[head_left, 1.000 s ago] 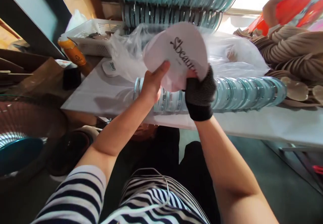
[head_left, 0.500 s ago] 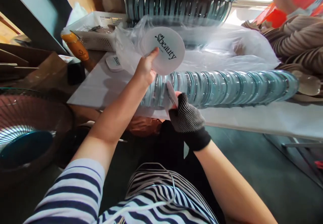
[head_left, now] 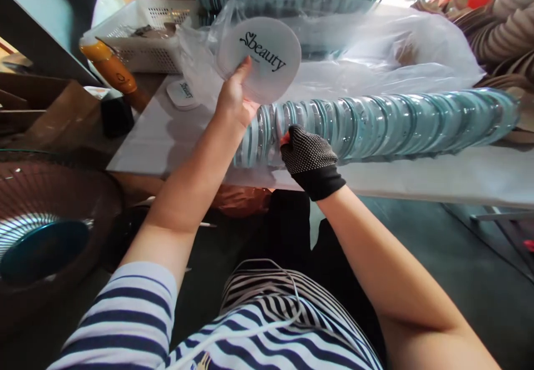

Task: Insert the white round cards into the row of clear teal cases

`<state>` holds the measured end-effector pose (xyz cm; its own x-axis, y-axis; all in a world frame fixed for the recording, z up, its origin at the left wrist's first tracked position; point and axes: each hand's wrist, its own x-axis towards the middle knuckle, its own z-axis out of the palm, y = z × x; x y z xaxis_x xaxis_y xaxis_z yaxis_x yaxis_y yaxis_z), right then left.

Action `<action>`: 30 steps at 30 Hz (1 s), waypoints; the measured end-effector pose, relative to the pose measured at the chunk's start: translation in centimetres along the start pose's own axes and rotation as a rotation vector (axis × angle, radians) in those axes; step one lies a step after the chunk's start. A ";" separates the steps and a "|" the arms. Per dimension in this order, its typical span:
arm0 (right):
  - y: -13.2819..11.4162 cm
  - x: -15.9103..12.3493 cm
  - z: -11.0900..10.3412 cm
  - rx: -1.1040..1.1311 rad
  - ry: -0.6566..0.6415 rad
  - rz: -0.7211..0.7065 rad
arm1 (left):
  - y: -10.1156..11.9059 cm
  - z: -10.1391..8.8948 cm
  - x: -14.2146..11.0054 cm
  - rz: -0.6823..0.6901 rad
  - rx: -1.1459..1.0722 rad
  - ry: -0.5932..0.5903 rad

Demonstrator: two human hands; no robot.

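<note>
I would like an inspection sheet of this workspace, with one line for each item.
Surface: white tabletop, partly covered.
Job's things: printed white sheets; row of clear rimmed pieces.
Clutter: clear plastic, white basket, orange bottle.
Hands: left hand, bare, holds the printed white sheets; right hand, gloved, is at the row, its grip hidden.
Cables: white cord across the striped shirt.
Surroundings: fan and cardboard on the left.

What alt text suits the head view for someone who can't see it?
Bare left hand holding a rounded white card reading "beauty"; gloved right hand at a row of clear plastic pieces on a white table, with plastic wrap behind.
</note>
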<state>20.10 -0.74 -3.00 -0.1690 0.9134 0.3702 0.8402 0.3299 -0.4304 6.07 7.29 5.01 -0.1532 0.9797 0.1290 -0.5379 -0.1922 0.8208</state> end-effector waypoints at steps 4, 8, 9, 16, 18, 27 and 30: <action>-0.2 -0.1 0.6 -0.056 -0.052 -0.039 | 0.6 -0.2 0.0 -0.017 0.127 0.017; 0.5 -0.7 0.2 0.451 -0.227 0.060 | 0.5 -0.7 0.2 0.005 0.162 0.035; 0.8 -0.9 0.1 0.640 -0.314 0.088 | 0.3 -0.9 0.4 0.020 0.186 0.038; 1.3 -1.3 0.7 1.708 -0.678 0.237 | -1.2 -1.7 1.0 0.164 0.235 0.018; 1.5 -1.0 0.8 1.622 -0.728 0.231 | -1.4 -1.2 0.3 0.212 0.169 0.004; 2.6 3.9 -6.3 0.329 0.367 -0.021 | -1.9 1.2 -2.2 0.348 0.153 0.007; 1.3 4.0 -6.3 0.138 0.394 -0.185 | -1.6 1.4 -3.8 0.355 0.191 0.018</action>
<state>23.76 1.87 3.14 -0.0780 0.6846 0.7248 0.7331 0.5321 -0.4236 8.74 3.94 3.97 -0.3174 0.8527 0.4149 -0.2852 -0.5031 0.8158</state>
